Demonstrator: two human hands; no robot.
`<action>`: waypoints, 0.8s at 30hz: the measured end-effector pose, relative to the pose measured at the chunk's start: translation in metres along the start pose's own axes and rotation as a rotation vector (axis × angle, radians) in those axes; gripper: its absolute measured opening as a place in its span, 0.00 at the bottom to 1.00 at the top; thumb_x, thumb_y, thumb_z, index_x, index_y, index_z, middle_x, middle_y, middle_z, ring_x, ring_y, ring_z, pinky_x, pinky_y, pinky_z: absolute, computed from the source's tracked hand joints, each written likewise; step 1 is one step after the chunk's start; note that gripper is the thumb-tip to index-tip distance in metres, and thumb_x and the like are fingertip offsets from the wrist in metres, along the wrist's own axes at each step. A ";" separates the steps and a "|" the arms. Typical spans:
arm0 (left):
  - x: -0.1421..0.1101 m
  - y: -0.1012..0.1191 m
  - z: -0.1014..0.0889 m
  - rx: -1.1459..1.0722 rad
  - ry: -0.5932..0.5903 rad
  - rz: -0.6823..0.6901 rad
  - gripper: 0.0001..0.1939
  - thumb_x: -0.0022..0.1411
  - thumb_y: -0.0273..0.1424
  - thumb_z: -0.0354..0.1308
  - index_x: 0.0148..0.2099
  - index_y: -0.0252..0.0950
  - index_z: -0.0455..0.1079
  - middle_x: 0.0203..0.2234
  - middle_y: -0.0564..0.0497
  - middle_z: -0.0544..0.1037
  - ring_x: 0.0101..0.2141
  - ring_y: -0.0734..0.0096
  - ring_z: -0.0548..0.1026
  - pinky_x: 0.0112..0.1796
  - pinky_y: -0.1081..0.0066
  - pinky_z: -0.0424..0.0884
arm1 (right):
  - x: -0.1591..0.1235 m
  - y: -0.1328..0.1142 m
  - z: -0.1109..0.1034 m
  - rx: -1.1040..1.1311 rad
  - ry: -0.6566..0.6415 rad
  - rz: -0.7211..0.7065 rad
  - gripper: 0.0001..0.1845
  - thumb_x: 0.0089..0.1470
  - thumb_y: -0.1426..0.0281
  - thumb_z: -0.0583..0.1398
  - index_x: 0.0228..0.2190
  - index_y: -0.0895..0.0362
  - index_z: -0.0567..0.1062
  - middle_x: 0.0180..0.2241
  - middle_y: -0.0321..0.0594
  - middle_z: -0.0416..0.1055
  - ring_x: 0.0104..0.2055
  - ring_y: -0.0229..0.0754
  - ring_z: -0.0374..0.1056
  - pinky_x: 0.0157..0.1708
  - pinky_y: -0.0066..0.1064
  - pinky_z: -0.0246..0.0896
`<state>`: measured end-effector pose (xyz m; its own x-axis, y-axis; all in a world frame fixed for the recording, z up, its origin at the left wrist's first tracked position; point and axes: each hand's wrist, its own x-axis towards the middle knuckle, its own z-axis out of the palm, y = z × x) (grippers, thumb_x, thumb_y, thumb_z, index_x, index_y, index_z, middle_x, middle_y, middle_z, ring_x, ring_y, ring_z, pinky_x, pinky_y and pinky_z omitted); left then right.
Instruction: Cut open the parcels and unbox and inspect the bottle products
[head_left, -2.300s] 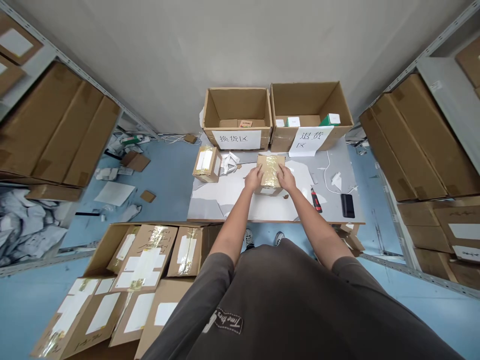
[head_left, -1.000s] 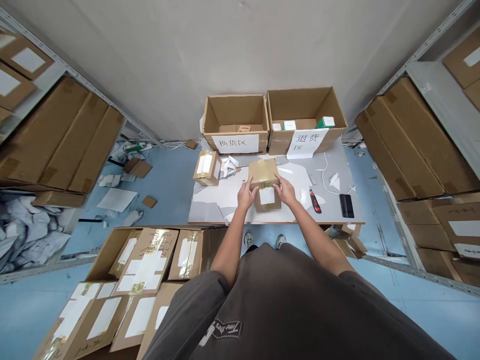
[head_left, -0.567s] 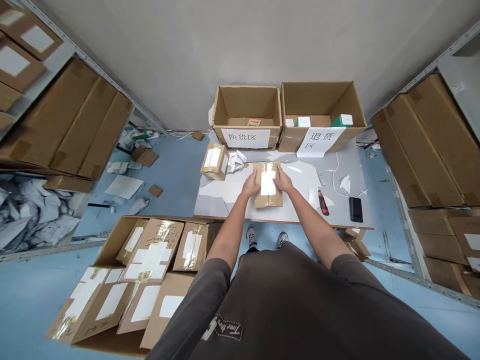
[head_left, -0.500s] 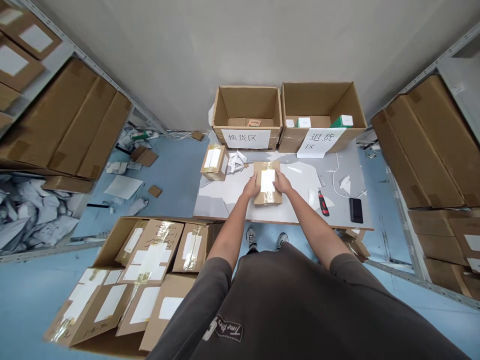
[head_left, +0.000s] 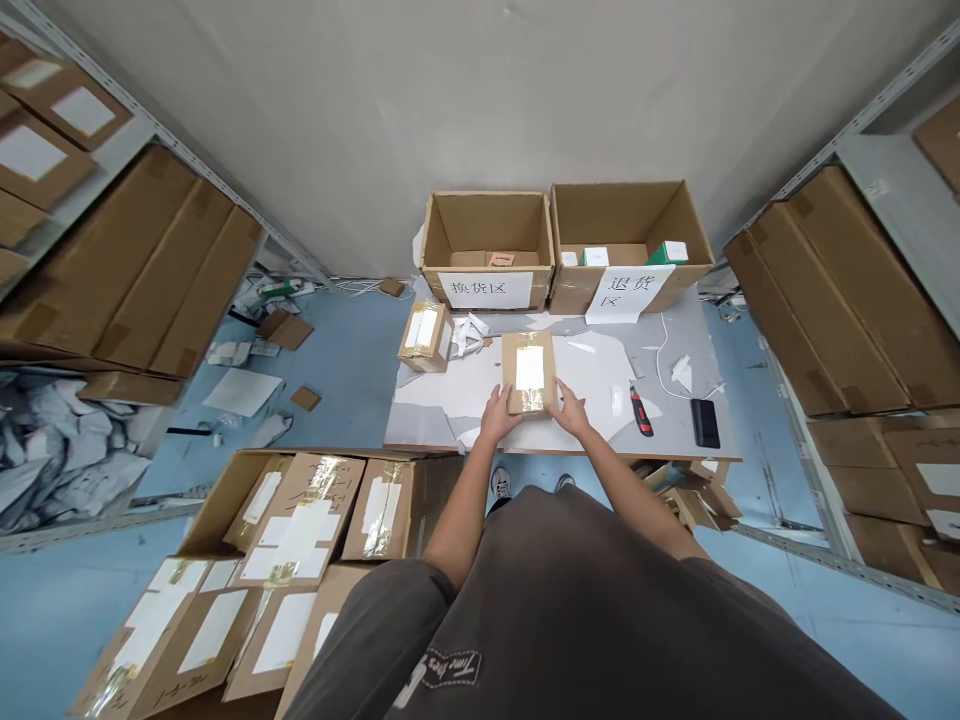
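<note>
Wide two-handed grip (head_left: 498,414) on box (head_left: 529,373)

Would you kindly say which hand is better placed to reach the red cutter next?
Probably the right hand: the cutter lies on its side of the box, while the left hand is on the opposite side.

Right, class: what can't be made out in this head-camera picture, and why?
All in the head view:
Contents of the taped box between the left hand and right hand: hidden by closed cardboard.
Any print on its white label: too small.
Right shoe: mostly hidden by the dark shirt.
Upper right shelf box: cut off by the picture's edge.
</note>
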<state>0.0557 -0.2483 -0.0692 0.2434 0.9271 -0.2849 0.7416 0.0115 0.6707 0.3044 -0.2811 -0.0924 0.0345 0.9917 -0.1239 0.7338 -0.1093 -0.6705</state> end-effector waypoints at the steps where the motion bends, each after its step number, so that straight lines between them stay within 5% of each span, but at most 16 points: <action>1: -0.005 -0.001 0.004 0.007 -0.029 0.007 0.51 0.61 0.38 0.72 0.79 0.42 0.53 0.78 0.36 0.52 0.72 0.40 0.61 0.66 0.49 0.66 | -0.007 0.000 0.003 0.038 -0.014 0.019 0.42 0.65 0.58 0.60 0.75 0.50 0.57 0.69 0.51 0.66 0.62 0.56 0.72 0.61 0.53 0.69; 6: -0.013 -0.003 0.016 0.001 -0.014 -0.003 0.41 0.70 0.33 0.63 0.79 0.47 0.53 0.77 0.41 0.55 0.73 0.48 0.62 0.66 0.52 0.67 | -0.018 -0.002 0.012 0.168 -0.023 0.094 0.39 0.66 0.57 0.58 0.74 0.50 0.60 0.69 0.49 0.68 0.60 0.54 0.73 0.59 0.50 0.71; 24: -0.012 -0.005 0.021 -0.072 -0.010 0.020 0.41 0.70 0.32 0.62 0.80 0.48 0.51 0.77 0.45 0.56 0.75 0.54 0.57 0.67 0.52 0.65 | -0.017 -0.007 0.007 0.206 -0.022 0.095 0.39 0.65 0.59 0.58 0.74 0.51 0.59 0.70 0.50 0.67 0.57 0.53 0.76 0.59 0.50 0.73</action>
<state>0.0619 -0.2674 -0.0837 0.2642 0.9235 -0.2780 0.6896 0.0206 0.7239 0.2936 -0.2981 -0.0907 0.0800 0.9748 -0.2082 0.5742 -0.2158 -0.7898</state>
